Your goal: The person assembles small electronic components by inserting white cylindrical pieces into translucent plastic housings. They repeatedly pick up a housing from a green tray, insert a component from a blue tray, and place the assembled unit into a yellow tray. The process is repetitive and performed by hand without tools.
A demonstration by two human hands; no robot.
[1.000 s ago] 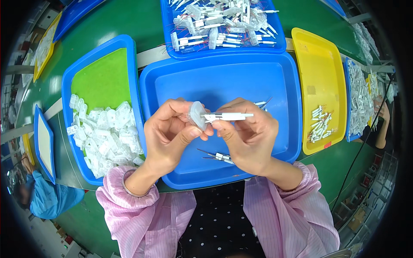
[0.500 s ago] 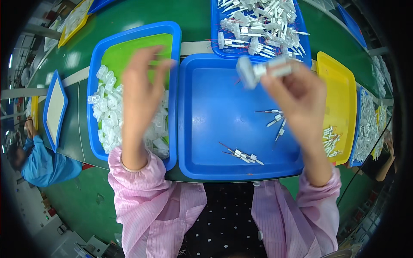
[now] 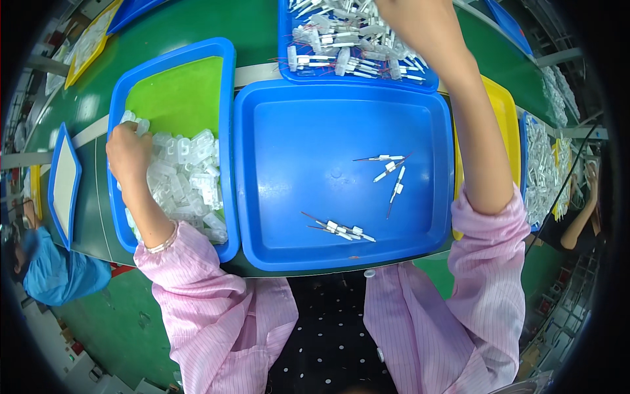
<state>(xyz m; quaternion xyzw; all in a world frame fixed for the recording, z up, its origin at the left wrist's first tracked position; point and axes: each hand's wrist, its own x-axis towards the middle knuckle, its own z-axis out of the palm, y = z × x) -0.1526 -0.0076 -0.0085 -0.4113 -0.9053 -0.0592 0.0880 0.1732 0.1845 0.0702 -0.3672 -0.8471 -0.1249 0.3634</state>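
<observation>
My left hand [image 3: 129,152] is in the left blue tray [image 3: 230,144], its fingers curled against a clear plastic housing [image 3: 142,127] at the left edge of a pile of clear plastic housings [image 3: 190,180]. Stretched far forward, my right hand [image 3: 420,23] is over the far blue tray [image 3: 426,85], which holds many clear housings fitted with white parts and thin red wires [image 3: 335,39]. Its fingertips are cut off by the top of the picture. Between my arms, the middle blue tray [image 3: 308,177] holds several small white wired parts [image 3: 341,230] in two loose groups.
A yellow tray [image 3: 502,125] lies partly behind my right forearm. Further right sits a tray of white parts [image 3: 541,171]. Green mat [image 3: 180,92] lines the left tray. One person in blue [image 3: 65,266] is at the far left; another person's arm [image 3: 581,210] shows at the right.
My right hand has moved forward and away over the far tray; the piece it held is out of sight. My left hand has moved left and down onto the clear housings. The view has shifted.
</observation>
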